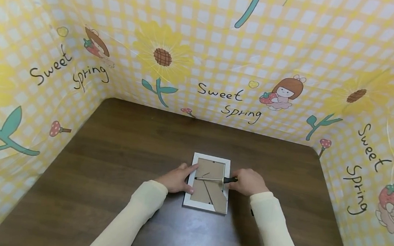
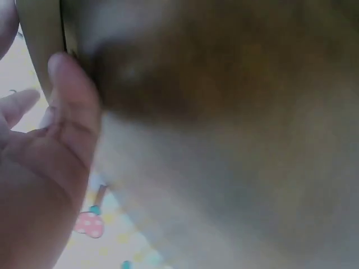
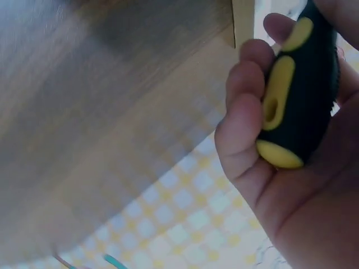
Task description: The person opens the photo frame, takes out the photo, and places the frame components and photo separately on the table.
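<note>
A white picture frame lies back side up on the table, its brown backing board showing. A fold-out stand leg slants over the lower right of the board. My left hand rests against the frame's left border, thumb and forefinger spread apart. In my right hand is a screwdriver, gripped by its black and yellow handle. Its metal shaft reaches left across the board, with the tip at the inner left edge, near a small dark tab. The left wrist view is blurred and shows little of the frame.
The brown wooden table surrounds the frame. Yellow checked cloth printed with flowers and lettering stands as walls along the table's back and both sides.
</note>
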Tool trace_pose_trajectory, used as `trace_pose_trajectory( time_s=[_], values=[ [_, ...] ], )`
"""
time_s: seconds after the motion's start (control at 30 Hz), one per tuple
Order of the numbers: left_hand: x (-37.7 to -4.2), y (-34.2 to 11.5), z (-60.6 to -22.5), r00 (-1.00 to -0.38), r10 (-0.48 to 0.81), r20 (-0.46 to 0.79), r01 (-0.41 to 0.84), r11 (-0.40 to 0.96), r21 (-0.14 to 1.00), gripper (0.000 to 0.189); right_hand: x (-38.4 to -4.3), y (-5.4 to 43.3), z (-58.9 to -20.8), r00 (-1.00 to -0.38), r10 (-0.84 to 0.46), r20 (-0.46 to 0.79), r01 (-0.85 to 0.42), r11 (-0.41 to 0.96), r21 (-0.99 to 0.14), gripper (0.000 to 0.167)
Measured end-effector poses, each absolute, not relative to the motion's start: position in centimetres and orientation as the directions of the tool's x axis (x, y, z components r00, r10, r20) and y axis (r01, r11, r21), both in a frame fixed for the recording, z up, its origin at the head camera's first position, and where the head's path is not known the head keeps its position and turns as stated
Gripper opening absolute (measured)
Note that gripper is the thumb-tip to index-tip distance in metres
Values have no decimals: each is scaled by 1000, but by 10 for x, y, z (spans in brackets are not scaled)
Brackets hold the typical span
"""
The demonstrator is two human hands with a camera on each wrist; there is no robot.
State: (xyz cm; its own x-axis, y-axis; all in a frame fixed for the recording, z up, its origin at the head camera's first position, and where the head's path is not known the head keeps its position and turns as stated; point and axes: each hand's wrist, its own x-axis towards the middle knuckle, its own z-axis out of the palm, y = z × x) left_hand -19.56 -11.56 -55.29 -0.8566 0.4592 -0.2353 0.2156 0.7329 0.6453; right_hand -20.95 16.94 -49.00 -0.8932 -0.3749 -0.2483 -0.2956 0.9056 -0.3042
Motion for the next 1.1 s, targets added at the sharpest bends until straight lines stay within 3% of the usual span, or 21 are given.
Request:
trace_pose_trajectory(
  time_s=[0.13,0.27,0.83,0.97,1.03,1.1],
  values=[
    [-195,-114,-547,-860,459,-222,296,804,516,97,-208,163,-484,-895,-405,-186,-369,907,-203,27],
    [-196,-113,-544,-852,475,-219,338,820,463,100,-208,159,-478,-892,-431,-138,-416,900,-128,33],
    [-202,-113,-549,-831,512,-219,363,796,485,102,-203,132,-441,-823,-566,49,-563,824,66,44],
    [-202,-115,-551,-825,514,-233,361,798,482,96,-203,128,-433,-823,-568,-11,-567,823,-29,25],
    [-202,-116,-552,-822,516,-238,362,798,482,93,-205,131,-433,-836,-546,-58,-531,831,-165,9],
    [-203,-116,-554,-820,519,-241,363,798,481,90,-208,137,-433,-854,-509,-107,-445,822,-356,16]
  ],
)
